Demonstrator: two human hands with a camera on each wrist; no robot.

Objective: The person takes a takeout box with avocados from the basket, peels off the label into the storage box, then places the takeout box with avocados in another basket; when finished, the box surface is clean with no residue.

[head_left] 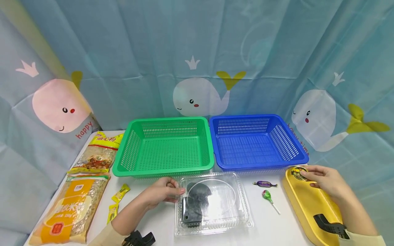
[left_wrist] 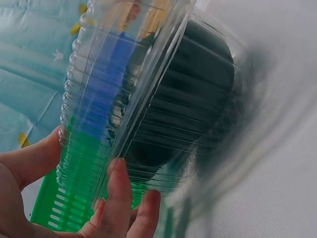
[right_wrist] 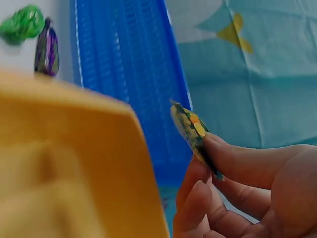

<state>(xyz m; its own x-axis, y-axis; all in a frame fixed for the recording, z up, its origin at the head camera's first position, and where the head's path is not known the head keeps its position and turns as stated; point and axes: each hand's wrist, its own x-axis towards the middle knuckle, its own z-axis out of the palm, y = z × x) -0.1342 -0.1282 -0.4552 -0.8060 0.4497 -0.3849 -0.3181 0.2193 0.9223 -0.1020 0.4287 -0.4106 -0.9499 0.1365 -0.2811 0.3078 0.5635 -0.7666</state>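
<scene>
Clear plastic box (head_left: 215, 205): on white table (head_left: 263, 225), mid-front; halves meet at rim, seemingly closed; dark contents (head_left: 192, 212) inside, ID unclear.
L hand (head_left: 164, 191): grasping box by its L edge, thumb on lid side, fingers at rim and lower half. Whether I bear any wt. there, can't tell.
Box handling: prob. light, thin, slick; ribbed walls shd. flex, may crack under a hard squeeze. Contents may slide if I tilt it.
Box hold pt.: rim flange, both halves pinched tog.; avoid pressing lid centre.
Yellow-and-black packet (head_left: 298, 173): at far end of yellow tray (head_left: 314, 201).
R hand (head_left: 326, 179): pinching packet betw. thumb and fingers.
Packet handling: prob. v. light, easily bent; I'd hold it near the edge, min. pressure.
Head view only: full layout, incl. lollipop stick (head_left: 276, 207) and packet's round face; packet seems to lie over tray end.
L wrist view: rim seam side-on, my fingers' placement, contents' rounded flank; head view gives these poorly, w/ lid glare.
R wrist view: packet nearly edge-on, thin, gap showing betw. it and tray wall; head view doesn't resolve that gap.
</scene>
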